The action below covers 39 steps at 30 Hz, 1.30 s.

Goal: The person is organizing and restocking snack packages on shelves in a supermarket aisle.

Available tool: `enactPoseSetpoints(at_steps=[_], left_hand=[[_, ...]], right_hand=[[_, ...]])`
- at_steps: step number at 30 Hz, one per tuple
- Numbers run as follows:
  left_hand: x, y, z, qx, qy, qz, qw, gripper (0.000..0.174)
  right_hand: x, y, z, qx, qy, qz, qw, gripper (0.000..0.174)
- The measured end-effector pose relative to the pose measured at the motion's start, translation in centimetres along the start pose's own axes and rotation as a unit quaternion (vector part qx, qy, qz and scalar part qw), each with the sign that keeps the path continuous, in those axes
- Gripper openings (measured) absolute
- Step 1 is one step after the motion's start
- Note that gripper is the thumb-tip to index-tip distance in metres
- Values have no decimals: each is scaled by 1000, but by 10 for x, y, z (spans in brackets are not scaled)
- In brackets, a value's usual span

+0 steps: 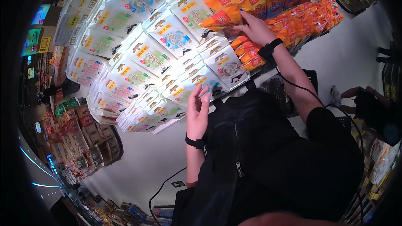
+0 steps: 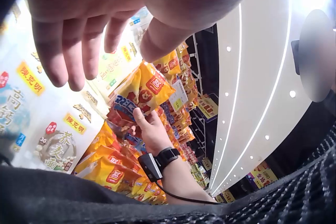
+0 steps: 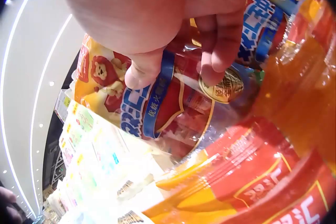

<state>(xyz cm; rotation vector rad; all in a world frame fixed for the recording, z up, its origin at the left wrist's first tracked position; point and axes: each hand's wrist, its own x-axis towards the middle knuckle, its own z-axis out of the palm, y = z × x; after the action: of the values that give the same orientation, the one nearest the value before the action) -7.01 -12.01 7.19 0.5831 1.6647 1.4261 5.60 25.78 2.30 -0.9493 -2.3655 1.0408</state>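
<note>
My right hand (image 1: 257,30) grips an orange and yellow bag of sausages (image 1: 222,20) at the edge of the shelf display. In the right wrist view the thumb (image 3: 143,69) presses on the front of the bag, beside a printed lion, and the fingertips bend over its clear window. From the left wrist view, the same bag (image 2: 144,90) stands tilted above other orange bags. Nothing is in my left hand (image 1: 197,115), which hovers palm-in with loose fingers before the white noodle packs (image 1: 184,88).
Rows of white packs (image 1: 142,52) fill the stepped display to the left, with more orange sausage bags (image 1: 301,23) to the right. A black bag (image 1: 247,117) hangs against my front. Another person's shoe (image 1: 335,96) shows at the right, and a shelf unit (image 1: 90,136) stands at the left.
</note>
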Motion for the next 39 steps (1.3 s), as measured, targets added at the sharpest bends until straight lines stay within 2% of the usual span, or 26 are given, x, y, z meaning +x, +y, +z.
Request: enactPoseSetpoints(at_steps=[2, 3, 7, 10, 11, 14, 18, 25, 28, 31, 35, 39], left_hand=[[-2, -2, -2, -2, 10, -7, 1000, 50], [-3, -4, -2, -4, 13, -8, 1000, 49], [-4, -7, 3, 5, 14, -9, 1000, 46], [-4, -8, 8, 9, 8, -1, 1000, 41], [-3, -9, 10, 9, 3, 3, 1000, 38], [0, -7, 16, 25, -11, 4, 1000, 33], [0, -9, 23, 43, -40, 1, 998, 34], [2, -11, 32, 78, -60, 8, 995, 35], [1, -11, 34, 71, -47, 15, 996, 35], [2, -13, 39, 67, -48, 14, 996, 33], [1, -11, 46, 85, -67, 14, 994, 31], [0, -10, 52, 103, -66, 6, 993, 30]], right_hand=[[4, 8, 1, 10, -22, 35, 999, 57], [6, 28, 14, 0, 8, -7, 1000, 56], [2, 19, 18, -32, 20, 58, 998, 56], [-4, -26, 2, 14, 128, 45, 991, 56], [-1, -30, 4, 44, 178, 8, 983, 54], [6, -34, -1, 22, 226, -31, 973, 56], [16, -27, 2, -149, 281, -90, 944, 50], [28, -22, 6, -124, 262, -116, 950, 36], [12, -20, 8, -76, 155, -117, 978, 39], [1, -20, 29, 2, 121, -189, 975, 50], [12, -10, 41, -21, 93, -173, 980, 64], [20, -14, 41, -49, 125, -181, 974, 64]])
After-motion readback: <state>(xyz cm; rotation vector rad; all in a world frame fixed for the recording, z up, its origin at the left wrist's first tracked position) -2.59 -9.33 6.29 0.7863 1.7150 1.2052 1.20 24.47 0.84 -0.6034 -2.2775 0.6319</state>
